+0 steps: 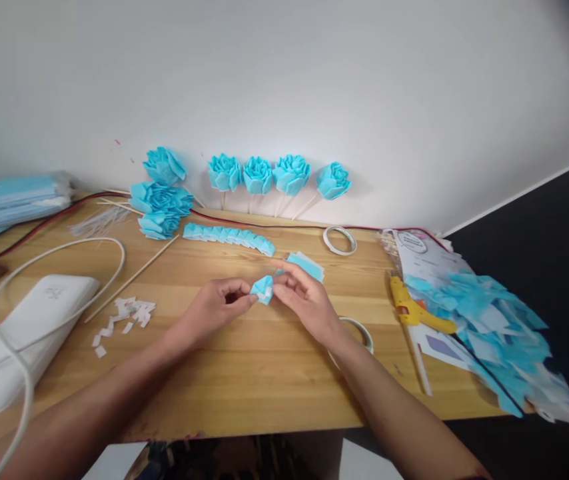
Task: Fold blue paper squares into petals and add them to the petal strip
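A small folded blue petal [262, 289] with a white patch is held between both hands above the middle of the wooden table. My left hand [218, 305] pinches its left edge between thumb and fingers. On its right side, my right hand [305, 300] closes thumb and fingertips on the petal. Just behind my right hand lies a small stack of blue and white pieces [306, 265]. A row of overlapping folded blue petals [228, 238] stretches across the table behind my left hand.
Blue flowers on sticks [257, 176] lean against the wall. At left are a white power bank [39, 333], its cable, a thin stick [134, 277] and white scraps [127, 317]. Tape rolls [339, 241], a yellow glue gun [414, 312] and heaped blue pieces [494, 333] lie right.
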### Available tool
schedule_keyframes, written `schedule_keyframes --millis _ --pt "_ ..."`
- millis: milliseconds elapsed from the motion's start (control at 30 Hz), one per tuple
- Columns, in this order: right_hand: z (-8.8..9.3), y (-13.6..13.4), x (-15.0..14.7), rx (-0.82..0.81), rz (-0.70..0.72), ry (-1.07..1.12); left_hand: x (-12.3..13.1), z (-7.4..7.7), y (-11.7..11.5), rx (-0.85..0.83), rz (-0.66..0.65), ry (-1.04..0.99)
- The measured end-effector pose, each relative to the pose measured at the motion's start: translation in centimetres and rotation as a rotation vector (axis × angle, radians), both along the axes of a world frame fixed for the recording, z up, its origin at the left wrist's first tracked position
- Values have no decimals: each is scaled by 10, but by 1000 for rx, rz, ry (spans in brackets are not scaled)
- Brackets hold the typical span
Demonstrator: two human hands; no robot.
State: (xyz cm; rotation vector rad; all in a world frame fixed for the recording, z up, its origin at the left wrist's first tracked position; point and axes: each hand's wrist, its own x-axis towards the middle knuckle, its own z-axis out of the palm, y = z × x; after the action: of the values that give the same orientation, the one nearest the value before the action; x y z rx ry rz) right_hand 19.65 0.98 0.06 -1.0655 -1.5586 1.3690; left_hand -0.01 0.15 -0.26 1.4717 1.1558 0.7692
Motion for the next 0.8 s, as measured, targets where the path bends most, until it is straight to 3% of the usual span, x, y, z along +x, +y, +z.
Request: schedule_keyframes --millis 167,333,433,533,667,800 --pt "-6 1 -4 47 10 -68 0 0 1 2 -15 -4" --pt "11 -1 16 240 -104 -240 -4 0 3 31 13 3" --pt "26 -15 44 330 -210 -520 -6 0 4 50 59 1" --pt "33 -38 75 373 -125 -960 -6 -1 4 53 77 -9" --pt "25 -66 97 347 -3 -1110 -5 -1 3 47 73 -17" --pt "10 -88 105 344 -39 -1083 -5 4 2 36 83 -14"
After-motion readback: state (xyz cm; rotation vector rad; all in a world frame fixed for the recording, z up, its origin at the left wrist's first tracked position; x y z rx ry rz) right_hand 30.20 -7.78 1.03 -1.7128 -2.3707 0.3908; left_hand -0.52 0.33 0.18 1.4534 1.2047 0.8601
